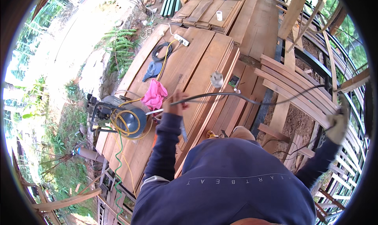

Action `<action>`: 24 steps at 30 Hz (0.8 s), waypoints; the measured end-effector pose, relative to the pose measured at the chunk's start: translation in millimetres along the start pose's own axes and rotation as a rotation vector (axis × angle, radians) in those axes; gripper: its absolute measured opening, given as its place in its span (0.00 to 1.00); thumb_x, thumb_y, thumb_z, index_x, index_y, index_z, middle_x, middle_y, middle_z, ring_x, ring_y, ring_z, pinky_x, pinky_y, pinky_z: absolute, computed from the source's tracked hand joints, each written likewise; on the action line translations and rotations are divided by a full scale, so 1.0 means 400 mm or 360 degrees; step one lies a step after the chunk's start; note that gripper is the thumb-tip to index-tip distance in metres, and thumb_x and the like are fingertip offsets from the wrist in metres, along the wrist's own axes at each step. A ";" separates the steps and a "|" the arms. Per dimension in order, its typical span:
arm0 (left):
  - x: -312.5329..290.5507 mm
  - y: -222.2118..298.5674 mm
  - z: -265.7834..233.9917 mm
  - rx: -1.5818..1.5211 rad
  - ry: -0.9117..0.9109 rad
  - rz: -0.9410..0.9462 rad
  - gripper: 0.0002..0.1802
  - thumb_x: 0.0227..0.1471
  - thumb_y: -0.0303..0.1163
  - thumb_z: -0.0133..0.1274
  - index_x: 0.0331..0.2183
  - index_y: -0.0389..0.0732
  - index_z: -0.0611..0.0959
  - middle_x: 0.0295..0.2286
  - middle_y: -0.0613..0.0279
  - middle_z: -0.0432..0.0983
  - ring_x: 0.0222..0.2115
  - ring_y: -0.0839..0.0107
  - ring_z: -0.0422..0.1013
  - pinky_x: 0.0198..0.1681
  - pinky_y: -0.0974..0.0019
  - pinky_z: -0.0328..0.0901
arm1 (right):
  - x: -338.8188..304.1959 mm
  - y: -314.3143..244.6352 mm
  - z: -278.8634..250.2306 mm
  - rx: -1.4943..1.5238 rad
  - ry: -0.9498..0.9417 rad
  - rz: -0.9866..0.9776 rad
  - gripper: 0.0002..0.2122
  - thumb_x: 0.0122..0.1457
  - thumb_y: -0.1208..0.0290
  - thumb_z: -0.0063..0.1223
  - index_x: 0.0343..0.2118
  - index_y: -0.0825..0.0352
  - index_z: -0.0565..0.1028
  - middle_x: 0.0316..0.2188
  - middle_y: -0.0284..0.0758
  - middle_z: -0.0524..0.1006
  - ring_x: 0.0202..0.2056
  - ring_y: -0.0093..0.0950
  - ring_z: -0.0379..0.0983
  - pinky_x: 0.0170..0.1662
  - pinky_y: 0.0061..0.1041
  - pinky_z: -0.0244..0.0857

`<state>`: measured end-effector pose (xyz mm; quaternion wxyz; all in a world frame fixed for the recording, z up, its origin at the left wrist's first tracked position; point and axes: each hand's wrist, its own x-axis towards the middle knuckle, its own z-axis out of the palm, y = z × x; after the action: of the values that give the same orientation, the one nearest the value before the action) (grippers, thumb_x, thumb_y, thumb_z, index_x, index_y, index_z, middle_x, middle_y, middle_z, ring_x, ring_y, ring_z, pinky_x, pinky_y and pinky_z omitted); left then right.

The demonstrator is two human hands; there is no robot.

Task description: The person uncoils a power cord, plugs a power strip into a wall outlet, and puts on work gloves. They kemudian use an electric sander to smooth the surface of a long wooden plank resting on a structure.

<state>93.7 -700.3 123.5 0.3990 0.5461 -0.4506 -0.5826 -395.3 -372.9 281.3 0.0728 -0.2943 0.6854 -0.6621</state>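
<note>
Left hand [177, 103]: bare, clamped on one end of the black cable, held above the plank stack.
Right hand [338, 127]: in a pale glove, raised far out to the right, well apart from the left; blurred, so impossible to say whether gripping the cable.
Black cable [220, 93]: stretched from the left hand across to the right, passing over the plank edges, dipping, then rising toward dark framing.
Pink cloth [154, 95]: crumpled just beside the left hand, on its left.
Plank stack [197, 65]: spread beneath the left hand, layered in long brown boards.
Compressor [128, 121]: standing left of the cloth, draped with a looped yellow hose [113, 116].
Blue cap [152, 70]: lying on the boards beyond the pink cloth.
Dark cable coil [159, 52]: resting on the boards beyond the cap.
White power strip [181, 39]: set near the coil, on the same boards.
White cup [219, 15]: placed on the farther boards.
Green hose [118, 166]: hanging in curls at lower left.
Fern [120, 47]: growing beside the stack, on the left.
</note>
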 end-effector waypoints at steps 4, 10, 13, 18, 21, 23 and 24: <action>0.055 0.158 0.260 0.0106 -0.0791 0.0682 0.26 0.72 0.46 0.45 0.33 0.34 0.83 0.26 0.63 0.80 0.28 0.77 0.76 0.33 0.71 0.71 | -0.083 0.127 0.415 0.0121 -0.1013 0.0242 0.30 0.64 0.64 0.39 0.70 0.66 0.61 0.36 0.40 0.77 0.18 0.19 0.65 0.22 0.20 0.64; 0.180 0.157 0.522 0.0803 -0.1211 0.1383 0.07 0.62 0.31 0.58 0.38 0.38 0.85 0.37 0.55 0.81 0.39 0.59 0.79 0.41 0.61 0.74 | 0.050 0.344 0.866 0.1436 -0.1380 0.1305 0.28 0.68 0.55 0.49 0.64 0.70 0.66 0.42 0.40 0.81 0.34 0.27 0.80 0.35 0.28 0.76; 0.327 0.162 0.581 0.0889 -0.1270 0.1572 0.10 0.54 0.28 0.62 0.41 0.41 0.85 0.42 0.55 0.78 0.44 0.53 0.76 0.45 0.57 0.73 | 0.217 0.410 0.951 0.1252 -0.1265 0.1159 0.21 0.67 0.65 0.49 0.59 0.73 0.70 0.43 0.40 0.80 0.39 0.29 0.81 0.39 0.30 0.79; 0.516 0.149 0.573 0.0880 -0.1475 0.0702 0.23 0.53 0.23 0.59 0.53 0.41 0.81 0.48 0.54 0.79 0.51 0.58 0.75 0.53 0.55 0.70 | 0.457 0.443 1.015 0.0641 -0.1307 0.1355 0.18 0.56 0.79 0.42 0.48 0.76 0.77 0.40 0.44 0.82 0.39 0.33 0.83 0.44 0.28 0.78; 0.663 0.086 0.556 0.0277 -0.1280 -0.0232 0.28 0.66 0.41 0.50 0.61 0.38 0.73 0.54 0.49 0.77 0.56 0.57 0.74 0.61 0.57 0.67 | 0.520 0.411 1.084 0.0144 -0.1817 0.1311 0.15 0.56 0.78 0.43 0.43 0.74 0.78 0.35 0.41 0.83 0.35 0.32 0.83 0.39 0.26 0.76; 0.786 0.042 0.579 -0.0257 -0.0977 -0.1109 0.33 0.70 0.53 0.44 0.62 0.37 0.70 0.55 0.46 0.76 0.55 0.54 0.75 0.60 0.58 0.67 | 0.537 0.387 1.136 -0.0227 -0.2364 0.0655 0.13 0.57 0.72 0.45 0.39 0.72 0.81 0.30 0.39 0.83 0.35 0.32 0.83 0.39 0.29 0.75; 0.829 0.022 0.592 -0.0255 -0.1079 -0.1229 0.40 0.69 0.64 0.32 0.60 0.38 0.71 0.58 0.43 0.73 0.54 0.52 0.75 0.58 0.56 0.70 | 0.540 0.382 1.179 -0.0457 -0.2611 0.0551 0.13 0.58 0.70 0.46 0.38 0.71 0.81 0.29 0.40 0.83 0.35 0.33 0.83 0.40 0.30 0.75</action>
<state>-170.8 -998.8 39.5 0.0273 0.4210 -0.2743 -0.8642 -387.7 -896.2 145.3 0.6088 -0.5783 0.5284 -0.1255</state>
